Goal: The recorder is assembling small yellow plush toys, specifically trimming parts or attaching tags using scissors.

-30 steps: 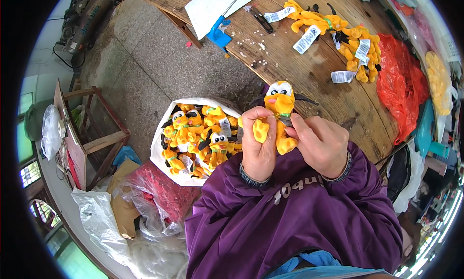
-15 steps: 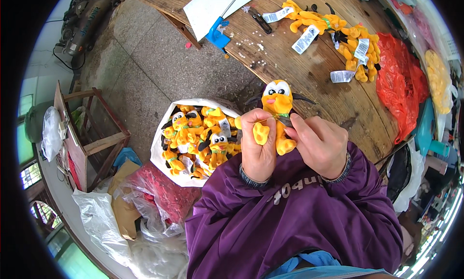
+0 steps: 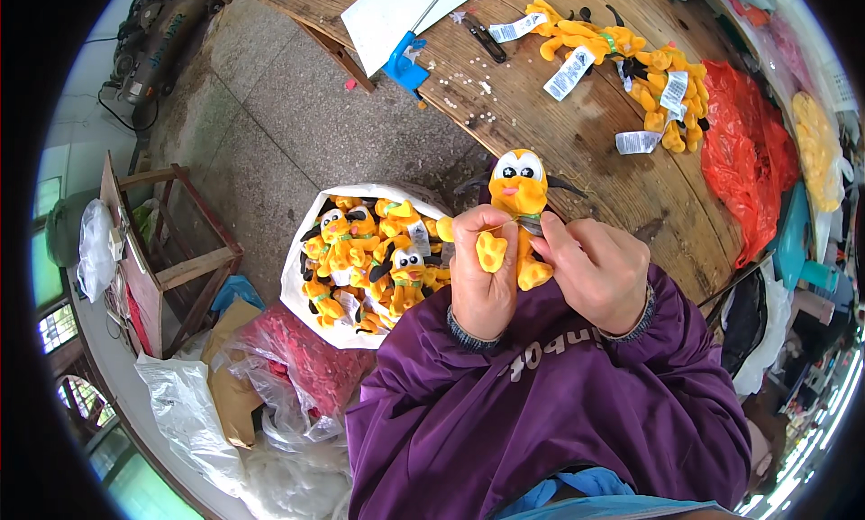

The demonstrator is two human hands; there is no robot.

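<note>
An orange plush dog toy (image 3: 517, 196) with white eyes and black ears is held upright between both hands, over the edge of the wooden table (image 3: 586, 150). My left hand (image 3: 481, 277) grips its body and one yellow paw. My right hand (image 3: 590, 272) pinches at the toy's neck, near a green collar. Both sleeves are purple. A white sack (image 3: 302, 290) full of several like orange dog toys (image 3: 374, 259) stands on the floor just left of my left hand.
More orange dog toys with white tags (image 3: 631, 69) lie at the table's far side, beside a red plastic bag (image 3: 743, 150). White sheets (image 3: 396, 11) and a blue tool (image 3: 404, 62) lie on the table's left end. A wooden stool (image 3: 171, 250), clear bags (image 3: 194, 412) and a red bag (image 3: 302, 362) crowd the floor at left.
The toy has risen slightly and my fingers have shifted at its neck. Otherwise the scene is unchanged.
</note>
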